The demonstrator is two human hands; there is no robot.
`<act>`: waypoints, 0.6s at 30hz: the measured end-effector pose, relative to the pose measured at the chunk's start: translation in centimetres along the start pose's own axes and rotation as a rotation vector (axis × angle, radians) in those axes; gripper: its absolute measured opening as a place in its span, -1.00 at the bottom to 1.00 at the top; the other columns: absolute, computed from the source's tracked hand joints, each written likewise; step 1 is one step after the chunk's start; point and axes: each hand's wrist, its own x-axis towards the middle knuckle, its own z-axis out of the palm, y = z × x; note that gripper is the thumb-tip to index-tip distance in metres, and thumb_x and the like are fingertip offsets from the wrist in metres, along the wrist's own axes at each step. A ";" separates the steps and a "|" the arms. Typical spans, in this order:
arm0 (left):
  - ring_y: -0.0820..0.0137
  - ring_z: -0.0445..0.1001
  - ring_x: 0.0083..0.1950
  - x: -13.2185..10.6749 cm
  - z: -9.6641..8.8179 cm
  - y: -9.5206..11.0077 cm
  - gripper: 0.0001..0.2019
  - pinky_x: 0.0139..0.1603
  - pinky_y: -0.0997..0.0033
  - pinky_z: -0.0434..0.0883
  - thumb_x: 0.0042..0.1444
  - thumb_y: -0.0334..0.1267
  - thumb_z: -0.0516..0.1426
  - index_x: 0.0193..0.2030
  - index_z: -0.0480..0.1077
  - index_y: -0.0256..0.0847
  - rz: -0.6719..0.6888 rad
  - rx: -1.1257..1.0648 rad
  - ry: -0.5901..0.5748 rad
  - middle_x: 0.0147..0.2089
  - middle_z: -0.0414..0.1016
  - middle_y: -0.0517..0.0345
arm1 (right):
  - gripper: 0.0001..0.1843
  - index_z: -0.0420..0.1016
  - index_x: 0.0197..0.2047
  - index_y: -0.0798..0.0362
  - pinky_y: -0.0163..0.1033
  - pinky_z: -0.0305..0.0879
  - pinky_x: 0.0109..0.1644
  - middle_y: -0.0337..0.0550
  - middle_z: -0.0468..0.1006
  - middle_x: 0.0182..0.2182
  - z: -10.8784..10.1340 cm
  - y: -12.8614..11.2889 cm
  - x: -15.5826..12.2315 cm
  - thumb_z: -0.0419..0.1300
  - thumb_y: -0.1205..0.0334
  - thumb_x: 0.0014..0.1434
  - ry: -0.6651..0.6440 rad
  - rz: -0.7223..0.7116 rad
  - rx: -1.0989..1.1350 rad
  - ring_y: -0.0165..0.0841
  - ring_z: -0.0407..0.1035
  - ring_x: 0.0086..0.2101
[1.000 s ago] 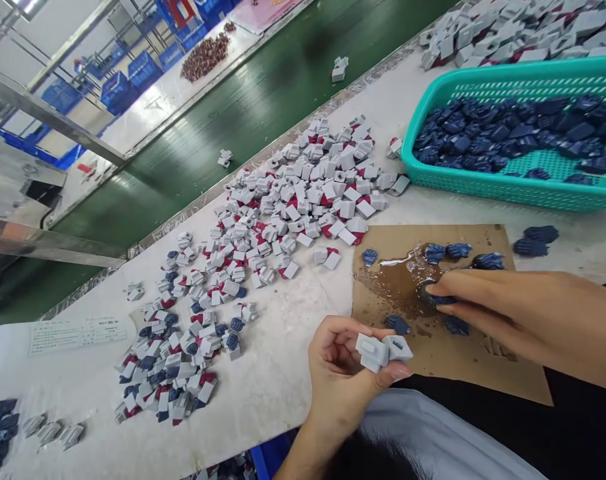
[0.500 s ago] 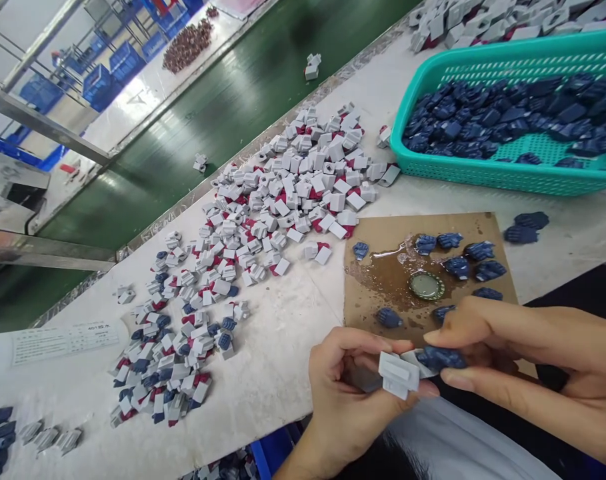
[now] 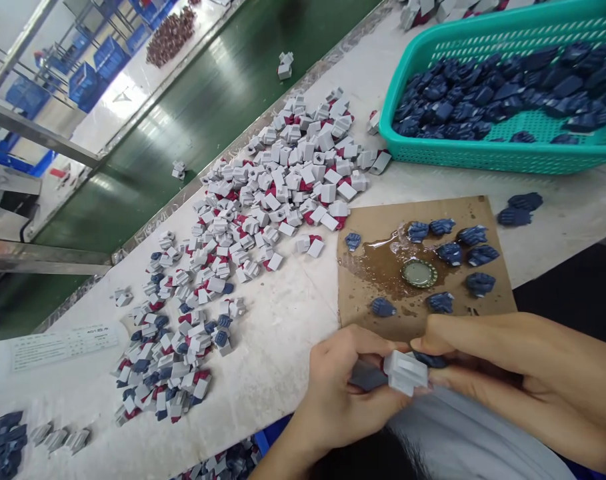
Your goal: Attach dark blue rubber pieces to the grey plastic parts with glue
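My left hand grips a light grey block-shaped plastic part with a bit of dark red at its side. Pinched between thumb and forefinger of my right hand is a dark blue fist-shaped piece, pressed up against the grey part; the joint between them is hidden. Just beyond the hands lies a wet cardboard sheet. It bears several blue fist pieces and a round, cap-like dish in a brown puddle.
A teal basket of blue pieces stands at the back right. A big heap of grey and dark red parts covers mid-table; a pile of parts with blue pieces lies left. Behind runs a green conveyor belt.
The blue piece has come closer to the grey part and now sits more hidden under my right fingers. The grey part has turned a little. The whole view has shifted slightly.
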 end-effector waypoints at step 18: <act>0.41 0.31 -0.47 1.5 1.6 0.7 -0.75 -0.40 0.37 0.30 0.28 -0.18 -0.16 -0.36 0.21 -0.15 0.289 0.178 0.092 -0.51 0.26 0.20 | -0.55 0.35 -0.45 0.10 -0.42 0.18 -0.48 -0.24 0.39 -0.52 1.2 -4.5 6.3 0.03 -0.15 0.16 -0.087 0.255 0.829 -0.51 0.25 -0.51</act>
